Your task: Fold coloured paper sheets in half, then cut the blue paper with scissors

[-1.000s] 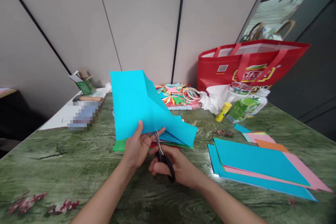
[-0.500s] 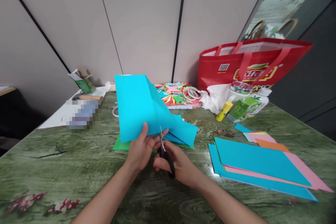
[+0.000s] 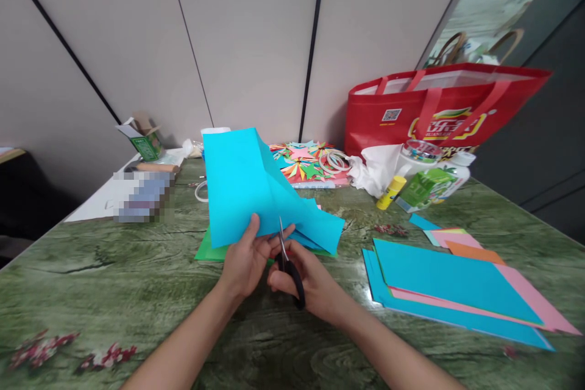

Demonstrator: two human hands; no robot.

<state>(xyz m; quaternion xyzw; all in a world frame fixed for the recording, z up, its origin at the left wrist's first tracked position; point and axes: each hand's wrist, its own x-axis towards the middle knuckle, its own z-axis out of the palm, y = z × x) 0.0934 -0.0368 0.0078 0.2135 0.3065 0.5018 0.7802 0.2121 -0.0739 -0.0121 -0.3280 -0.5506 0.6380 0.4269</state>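
A large sheet of blue paper (image 3: 242, 189) is held up off the table, creased down its right part. My left hand (image 3: 247, 256) pinches its lower edge, thumb in front and fingers behind or below. In my right hand (image 3: 306, 277) is a pair of scissors (image 3: 295, 277) with black handles. Their blades point up and lie against the lower edge of the blue paper, close to my left fingertips. Under the raised sheet lie more folded blue paper and a green sheet (image 3: 208, 250), partly hidden.
On the right lies a stack of coloured sheets (image 3: 457, 280). Behind it stand a yellow glue stick (image 3: 390, 192), a green box (image 3: 425, 189), crumpled tissue (image 3: 375, 170) and a red bag (image 3: 384, 116). Paper stars (image 3: 306, 161) and tape rolls (image 3: 334, 161) lie at the back.
The blue sheet has tipped very slightly to the right. Both hands and the scissors stay almost where they were; the view has shifted a little.
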